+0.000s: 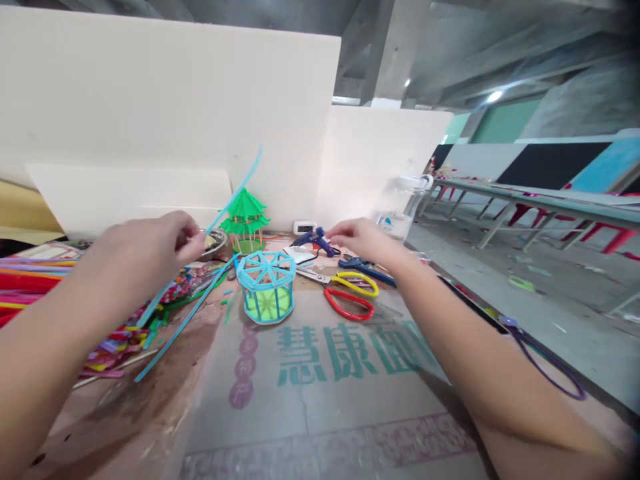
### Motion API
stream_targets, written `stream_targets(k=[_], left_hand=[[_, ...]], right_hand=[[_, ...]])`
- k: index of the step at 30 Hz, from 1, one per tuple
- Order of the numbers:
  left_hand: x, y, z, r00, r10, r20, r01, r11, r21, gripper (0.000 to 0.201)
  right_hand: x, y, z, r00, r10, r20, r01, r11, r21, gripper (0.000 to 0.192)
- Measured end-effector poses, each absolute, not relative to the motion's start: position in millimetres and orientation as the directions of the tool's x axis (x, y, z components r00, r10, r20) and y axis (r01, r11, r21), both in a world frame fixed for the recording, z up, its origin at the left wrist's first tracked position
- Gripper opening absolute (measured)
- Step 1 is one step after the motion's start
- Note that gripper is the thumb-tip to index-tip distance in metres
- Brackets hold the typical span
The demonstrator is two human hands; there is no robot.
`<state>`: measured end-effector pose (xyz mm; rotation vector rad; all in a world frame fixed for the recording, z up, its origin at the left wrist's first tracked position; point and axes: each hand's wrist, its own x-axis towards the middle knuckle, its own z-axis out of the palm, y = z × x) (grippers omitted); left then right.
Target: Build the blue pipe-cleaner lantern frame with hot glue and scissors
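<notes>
Left hand (163,243) pinching blue strip (253,169), its length slanting up behind-left of basket (270,301). Glue gun (317,237) behind-right of basket, nozzle leftward; right hand (363,237) nearer, grip unclear.

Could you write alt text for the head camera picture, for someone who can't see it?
A person's left hand holds a light-blue strip; the right hand is at a blue glue gun. Nearby stand an octagonal blue frame and green-roofed model pagoda, with scissors.
</notes>
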<state>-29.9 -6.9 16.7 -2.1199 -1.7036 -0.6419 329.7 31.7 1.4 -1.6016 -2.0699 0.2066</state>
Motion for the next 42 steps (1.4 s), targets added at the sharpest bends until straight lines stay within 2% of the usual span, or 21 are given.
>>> stream_targets(k=[2,6,9,11,13,17,21,22,24,26,28,29,31,35,39,42], left_hand=[[-55.5,24.7,5.2,0.154,0.866,0.477,0.983,-0.184,0.016,0.019],[-76.1,59.2,-18.2,0.200,0.951,0.238,0.975,-0.168,-0.147,0.027],[-68.8,53.1,-17.9,0.277,0.934,0.226,0.956,-0.243,-0.166,0.033],[-59.5,43.4,-11.6,0.261,0.925,0.277,0.961,-0.222,-0.162,0.038],[-50.2,35.5,-5.6,0.329,0.898,0.292,0.944,-0.309,-0.114,0.038],[-36.8,28.1,-1.6,0.332,0.888,0.319,0.933,-0.358,0.025,0.037],[-28.7,25.1,-5.4,0.460,0.825,0.329,0.800,-0.546,0.249,0.039],[-27.0,24.9,-7.6,0.504,0.801,0.323,0.753,-0.591,0.289,0.046],[-23.5,25.6,-14.1,0.573,0.762,0.301,0.674,-0.647,0.355,0.074],[-19.8,27.8,-23.0,0.598,0.754,0.270,0.631,-0.651,0.422,0.098],[-16.2,31.2,-33.2,0.585,0.780,0.224,0.610,-0.605,0.511,0.109],[-14.6,33.1,-38.4,0.575,0.796,0.190,0.600,-0.568,0.564,0.113],[-11.9,36.5,-47.7,0.579,0.805,0.131,0.555,-0.507,0.660,0.119],[-6.6,37.1,-57.4,0.630,0.764,0.138,0.429,-0.491,0.758,0.121],[1.5,25.9,-53.5,0.629,0.766,0.134,0.467,-0.510,0.723,0.119],[7.5,15.6,-50.1,0.625,0.756,0.194,0.504,-0.580,0.639,0.115]], right_hand=[[328.6,53.7,-26.6,-0.182,0.947,0.264,0.893,0.272,-0.358,0.023],[309.4,82.8,-67.4,-0.229,0.953,0.199,0.930,0.275,-0.246,0.028],[299.5,97.7,-80.6,-0.273,0.949,0.159,0.934,0.301,-0.191,0.028],[296.6,104.5,-85.8,-0.299,0.944,0.138,0.930,0.321,-0.182,0.024],[296.3,108.1,-89.3,-0.303,0.943,0.137,0.927,0.325,-0.187,0.020],[305.7,106.5,-84.0,-0.220,0.955,0.202,0.941,0.262,-0.214,0.008],[319.1,92.9,-56.8,-0.075,0.949,0.305,0.932,0.176,-0.318,0.016],[319.5,86.4,-49.2,-0.056,0.943,0.329,0.919,0.177,-0.351,0.020],[315.1,68.1,-36.5,-0.062,0.931,0.360,0.884,0.219,-0.413,0.025],[305.1,43.5,-28.6,-0.116,0.922,0.369,0.820,0.298,-0.488,0.026],[293.1,16.3,-24.9,-0.221,0.887,0.406,0.645,0.445,-0.621,0.026],[287.5,3.4,-24.1,-0.255,0.868,0.426,0.610,0.487,-0.626,0.022],[278.0,-17.5,-23.6,-0.305,0.821,0.483,0.597,0.560,-0.574,0.015],[267.7,-34.2,-25.7,-0.407,0.682,0.607,0.612,0.697,-0.373,0.013],[263.8,-33.7,-30.3,-0.471,0.532,0.704,0.577,0.789,-0.210,0.012],[261.5,-36.4,-31.7,-0.499,0.528,0.687,0.571,0.797,-0.197,0.013]])
